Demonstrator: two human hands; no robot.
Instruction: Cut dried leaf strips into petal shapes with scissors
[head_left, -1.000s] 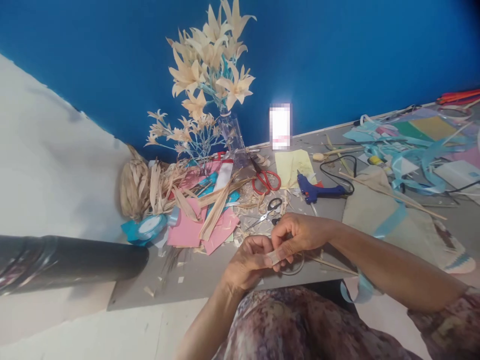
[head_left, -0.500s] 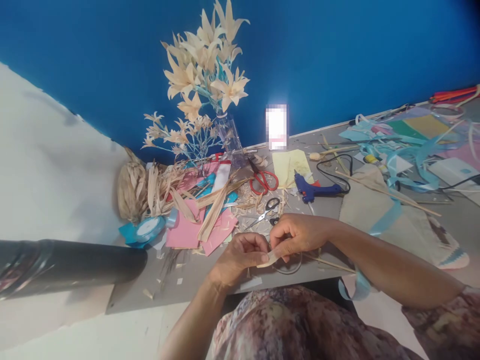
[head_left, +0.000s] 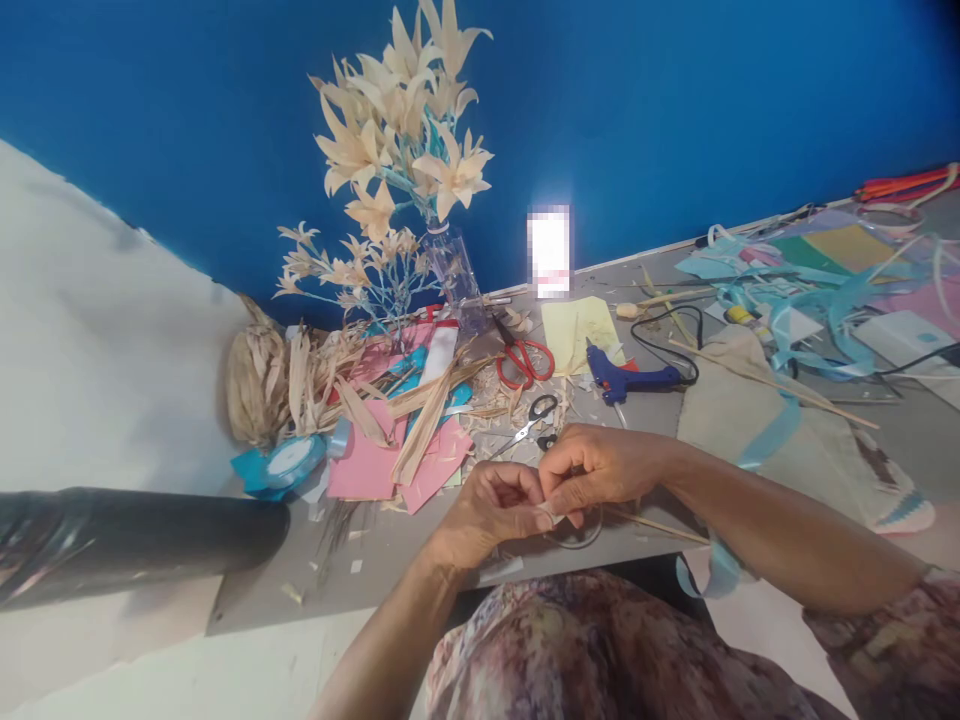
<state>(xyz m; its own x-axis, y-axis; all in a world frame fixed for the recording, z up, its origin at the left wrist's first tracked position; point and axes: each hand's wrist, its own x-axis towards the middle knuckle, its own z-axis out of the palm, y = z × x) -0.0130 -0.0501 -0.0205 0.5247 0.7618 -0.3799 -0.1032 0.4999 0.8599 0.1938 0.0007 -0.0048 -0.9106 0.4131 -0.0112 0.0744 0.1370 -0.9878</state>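
My left hand (head_left: 495,508) and my right hand (head_left: 589,472) meet low over the front of the table, fingertips almost touching. Both pinch a small pale husk-like piece (head_left: 551,512), mostly hidden by the fingers. A thin curved wire or stem (head_left: 581,540) loops out below the right hand. Just beyond the hands lie small black-handled scissors (head_left: 529,425). Farther back are larger red-handled scissors (head_left: 523,362). To their right rests a blue glue gun (head_left: 630,378) on its stand, beside a yellow paper (head_left: 581,335).
Pale lily-like flowers (head_left: 454,175) stand in a clear bottle (head_left: 454,280) against the blue wall. Dried husks (head_left: 259,385), pink paper (head_left: 364,465) and a blue ribbon roll (head_left: 292,460) cover the left. On the right lie cloth (head_left: 727,400), sticks and blue ribbons (head_left: 802,335).
The pale piece showed more between the fingers earlier; now the left thumb has moved right, closer to the right fingers, and covers more of it. The view has shifted slightly.
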